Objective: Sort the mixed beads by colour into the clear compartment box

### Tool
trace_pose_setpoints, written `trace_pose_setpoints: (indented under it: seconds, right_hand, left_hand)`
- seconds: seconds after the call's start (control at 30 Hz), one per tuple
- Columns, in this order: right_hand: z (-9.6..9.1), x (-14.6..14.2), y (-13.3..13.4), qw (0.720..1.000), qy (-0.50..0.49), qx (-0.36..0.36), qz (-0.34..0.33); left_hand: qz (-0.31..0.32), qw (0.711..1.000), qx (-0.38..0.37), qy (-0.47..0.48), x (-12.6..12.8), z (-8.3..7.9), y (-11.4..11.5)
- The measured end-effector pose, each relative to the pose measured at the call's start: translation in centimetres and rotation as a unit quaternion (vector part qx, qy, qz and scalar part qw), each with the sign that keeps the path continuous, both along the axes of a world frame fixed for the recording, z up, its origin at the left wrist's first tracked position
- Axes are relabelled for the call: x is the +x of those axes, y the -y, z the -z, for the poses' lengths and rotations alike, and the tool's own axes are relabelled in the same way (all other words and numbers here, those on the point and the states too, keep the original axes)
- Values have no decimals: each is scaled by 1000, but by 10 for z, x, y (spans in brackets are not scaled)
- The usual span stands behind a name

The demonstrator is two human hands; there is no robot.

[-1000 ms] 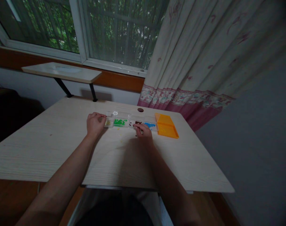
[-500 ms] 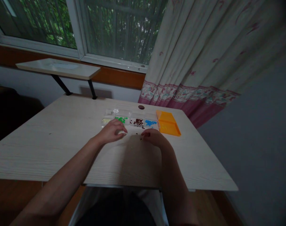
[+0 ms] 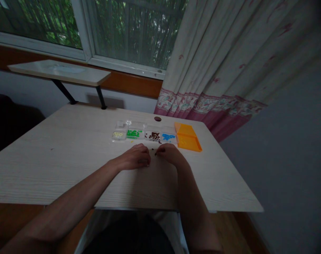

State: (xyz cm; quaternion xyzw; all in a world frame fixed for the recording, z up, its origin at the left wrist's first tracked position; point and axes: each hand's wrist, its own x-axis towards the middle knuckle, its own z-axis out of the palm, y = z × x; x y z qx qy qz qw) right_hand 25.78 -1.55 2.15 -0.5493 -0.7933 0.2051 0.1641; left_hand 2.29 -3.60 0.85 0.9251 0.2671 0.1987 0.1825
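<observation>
Pale wooden table (image 3: 70,158). Left hand (image 3: 135,160) rests near centre, fingers curled together. Tiny loose dark beads (image 3: 153,149) lie between it and right hand (image 3: 168,154), whose pinch is unclear. Farther: clear compartmented bead tray (image 3: 143,134), unobstructed. To its right, orange plastic tray (image 3: 188,141).

Room in a home, seen from a seated position. A pale wood-grain worktop (image 3: 70,151) stands under a white-framed window (image 3: 128,31) that looks onto trees. A cream curtain (image 3: 229,53) with a pink patterned hem hangs at the right, beside a plain grey wall (image 3: 295,158). A brown wooden sill (image 3: 131,86) runs below the glass, and a small shelf (image 3: 57,70) on black legs stands before it. Wood flooring (image 3: 236,225) shows beneath. A clear box (image 3: 143,134) of sorted coloured beads and an orange tray (image 3: 188,141) suggest a hobby corner.
</observation>
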Motion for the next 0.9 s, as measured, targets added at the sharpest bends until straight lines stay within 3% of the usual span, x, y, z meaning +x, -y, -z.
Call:
trace_pose_setpoints:
  seconds: [0.3, 0.73, 0.9]
  right_hand:
    - [17, -4, -7, 993, 14, 107, 37]
    - [23, -6, -14, 992, -11, 108, 65]
    - [17, -14, -17, 987, -129, 31, 95]
  left_hand:
    - [-56, 998, 31, 8, -6, 4, -7]
    - [-69, 996, 56, 5, -4, 7, -9]
    - [-99, 993, 67, 3, -7, 9, -12]
